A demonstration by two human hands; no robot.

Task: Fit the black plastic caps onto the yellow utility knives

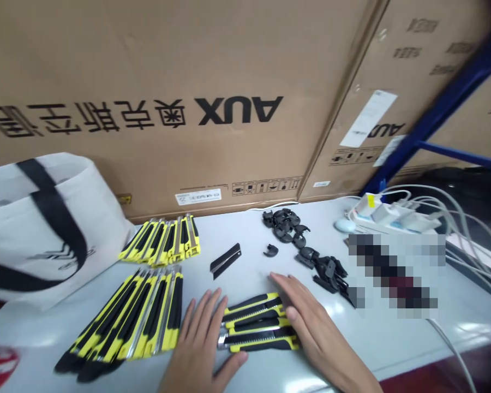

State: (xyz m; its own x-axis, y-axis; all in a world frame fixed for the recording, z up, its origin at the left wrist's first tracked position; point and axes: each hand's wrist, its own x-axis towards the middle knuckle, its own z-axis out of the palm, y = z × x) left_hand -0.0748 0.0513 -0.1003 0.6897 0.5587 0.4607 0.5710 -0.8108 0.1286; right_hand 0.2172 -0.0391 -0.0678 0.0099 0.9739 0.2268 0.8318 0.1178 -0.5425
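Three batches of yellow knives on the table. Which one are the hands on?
The small batch nearest the camera, lying crosswise between the left hand and right hand. The other two batches sit untouched further left.

A pale grey surface (245, 262) carries two rows of yellow-and-black utility knives (126, 322) at the left, a small stack of knives (257, 325) near the front edge, a loose black blade holder (226, 260), a scatter of black plastic clips (303, 245), a white tote bag (45, 224), a power strip (393, 215) with cables, and cardboard boxes (167, 98) at the back.
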